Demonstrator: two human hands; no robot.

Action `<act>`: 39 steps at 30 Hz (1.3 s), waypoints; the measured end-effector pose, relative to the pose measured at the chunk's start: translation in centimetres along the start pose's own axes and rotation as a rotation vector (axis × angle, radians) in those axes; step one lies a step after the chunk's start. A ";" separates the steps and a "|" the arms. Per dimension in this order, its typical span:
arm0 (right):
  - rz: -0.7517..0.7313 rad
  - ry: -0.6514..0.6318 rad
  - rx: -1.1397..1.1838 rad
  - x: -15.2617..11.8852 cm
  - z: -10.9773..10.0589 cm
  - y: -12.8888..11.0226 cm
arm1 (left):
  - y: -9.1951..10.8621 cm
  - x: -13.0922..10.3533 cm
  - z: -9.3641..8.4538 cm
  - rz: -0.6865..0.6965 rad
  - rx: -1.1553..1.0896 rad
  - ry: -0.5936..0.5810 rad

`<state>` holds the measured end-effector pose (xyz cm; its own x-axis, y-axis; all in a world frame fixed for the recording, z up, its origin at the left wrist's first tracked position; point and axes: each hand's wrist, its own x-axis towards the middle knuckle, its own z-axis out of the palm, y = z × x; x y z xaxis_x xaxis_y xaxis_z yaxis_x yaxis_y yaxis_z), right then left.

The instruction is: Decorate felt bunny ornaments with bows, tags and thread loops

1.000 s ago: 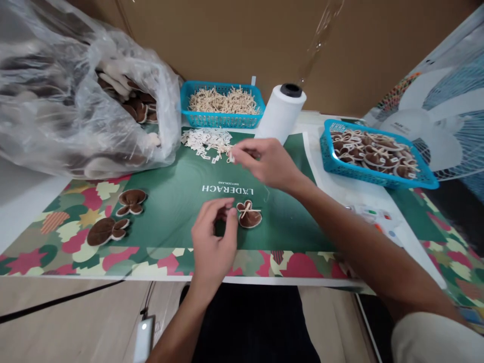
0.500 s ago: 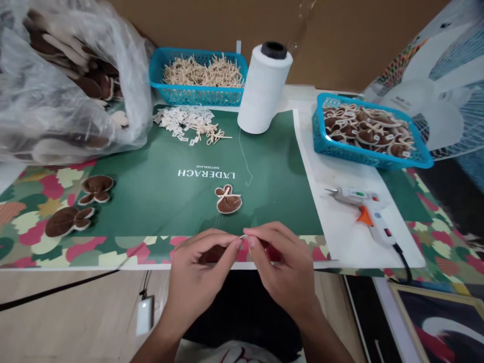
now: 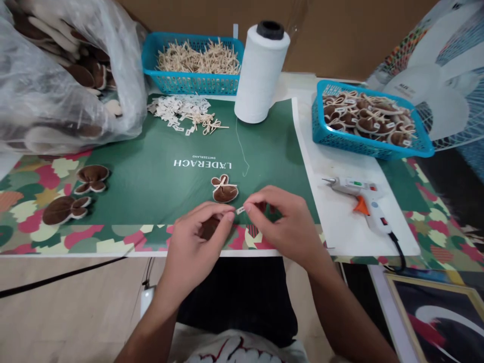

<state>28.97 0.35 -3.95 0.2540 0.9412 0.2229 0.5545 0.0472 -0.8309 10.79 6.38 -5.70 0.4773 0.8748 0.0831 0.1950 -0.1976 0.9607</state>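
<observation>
A small white printed label (image 3: 241, 209) is stretched between the fingertips of my two hands, just over the front of the green sheet. My right hand (image 3: 288, 222) pinches one end of it between thumb and forefinger. At the other end, the thumb and forefinger of my left hand (image 3: 196, 242) are pressed together. Just beyond my fingers lies a brown plush bunny-shaped piece (image 3: 226, 192) with a cream bow on it. Farther back are a pile of white labels (image 3: 177, 108) and a few loose cream bows (image 3: 207, 122).
Behind stand a blue basket of cream bows (image 3: 151, 75) and a white thread cone (image 3: 260, 75). Two brown plush pieces (image 3: 93, 176) and a plastic bag (image 3: 128, 101) are at left. A glue gun (image 3: 363, 194), a filled blue basket (image 3: 321, 136) and a fan (image 3: 427, 91) are at right.
Both hands have moved forward over the sheet, nearer the plush piece, and my right hand has turned. The label's printed face now shows between the fingertips. The view has tilted slightly.
</observation>
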 end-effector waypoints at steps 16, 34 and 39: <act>0.238 0.051 0.066 2.3 2.3 1.0 | -1.0 2.4 1.3 0.259 0.472 0.159; 0.147 0.173 -0.180 1.8 3.7 1.3 | -0.9 3.0 2.5 0.189 0.456 0.267; -0.015 0.238 -0.224 0.4 3.7 1.2 | -0.9 3.0 2.5 0.196 0.435 0.263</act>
<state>26.79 2.01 -6.76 0.4077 0.8353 0.3688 0.7133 -0.0392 -0.6998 14.18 8.06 -6.96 0.3212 0.8731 0.3668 0.4872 -0.4844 0.7266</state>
